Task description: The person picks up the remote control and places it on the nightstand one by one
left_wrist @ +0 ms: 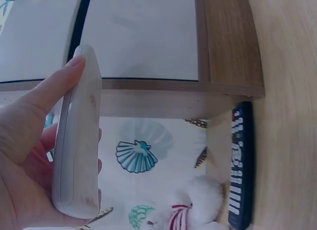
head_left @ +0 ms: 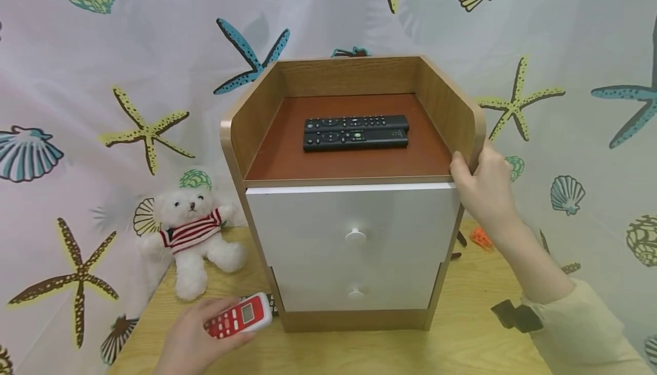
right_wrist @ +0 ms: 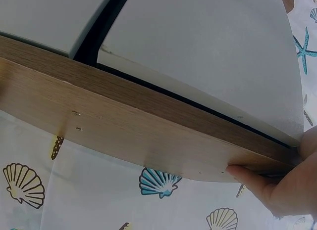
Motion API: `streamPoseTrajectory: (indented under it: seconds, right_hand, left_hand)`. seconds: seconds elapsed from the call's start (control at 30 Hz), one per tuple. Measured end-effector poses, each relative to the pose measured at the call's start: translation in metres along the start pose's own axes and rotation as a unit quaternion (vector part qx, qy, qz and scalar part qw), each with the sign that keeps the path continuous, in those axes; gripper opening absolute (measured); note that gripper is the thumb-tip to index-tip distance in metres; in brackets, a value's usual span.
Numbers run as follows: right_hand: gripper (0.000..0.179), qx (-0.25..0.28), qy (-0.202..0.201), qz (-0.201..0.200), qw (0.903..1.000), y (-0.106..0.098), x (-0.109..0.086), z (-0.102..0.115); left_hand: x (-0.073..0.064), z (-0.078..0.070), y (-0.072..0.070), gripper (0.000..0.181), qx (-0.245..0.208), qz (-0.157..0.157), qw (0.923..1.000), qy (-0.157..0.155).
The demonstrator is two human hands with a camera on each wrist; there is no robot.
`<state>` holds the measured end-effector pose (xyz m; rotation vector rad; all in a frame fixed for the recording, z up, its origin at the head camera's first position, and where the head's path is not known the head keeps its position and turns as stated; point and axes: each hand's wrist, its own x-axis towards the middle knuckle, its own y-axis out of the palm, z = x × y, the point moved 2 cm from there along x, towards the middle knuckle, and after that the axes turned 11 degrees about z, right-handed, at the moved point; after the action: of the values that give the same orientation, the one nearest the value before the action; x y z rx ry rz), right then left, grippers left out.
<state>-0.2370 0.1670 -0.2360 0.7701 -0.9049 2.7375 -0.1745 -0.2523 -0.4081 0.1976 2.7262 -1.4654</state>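
Note:
In the head view my left hand (head_left: 192, 335) holds a red-and-white remote control (head_left: 240, 316) with a small grey screen, low at the cabinet's front left corner. The left wrist view shows the remote's pale underside (left_wrist: 81, 141), thumb along one edge and fingers round the other. My right hand (head_left: 486, 184) grips the right side panel (head_left: 451, 115) of a small wooden cabinet, thumb on the inner face near the front edge. Two white drawers (head_left: 308, 221) with round knobs form the cabinet's front. Two black remote controls (head_left: 354, 138) lie side by side on its brown top.
A white teddy bear (head_left: 192, 232) in a striped sweater leans against the patterned cloth on the left. Beside the cabinet's base lies another black remote (left_wrist: 241, 165). Behind the cabinet on the right are an orange crumpled thing (head_left: 481, 238) and dark pieces.

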Motion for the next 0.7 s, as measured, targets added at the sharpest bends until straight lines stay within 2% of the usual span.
streamPoseTrajectory:
  seconds: [0.17,0.47,0.7]
  right_hand:
    - [0.034,-0.002,0.0,0.004,1.0,0.001,0.0,-0.001]
    - [0.036,0.006,0.0,0.005,1.0,0.0,0.0,0.0]
    - [0.037,0.008,0.001,0.004,1.0,0.0,0.001,-0.001]
  left_hand:
    - [-0.007,-0.016,-0.006,0.064,-0.002,-0.007,0.9999,0.011]
    - [-0.019,-0.037,-0.013,0.059,0.013,-0.027,0.9982,0.052]
    - [-0.03,-0.064,-0.023,0.058,0.031,-0.053,0.9926,0.105]
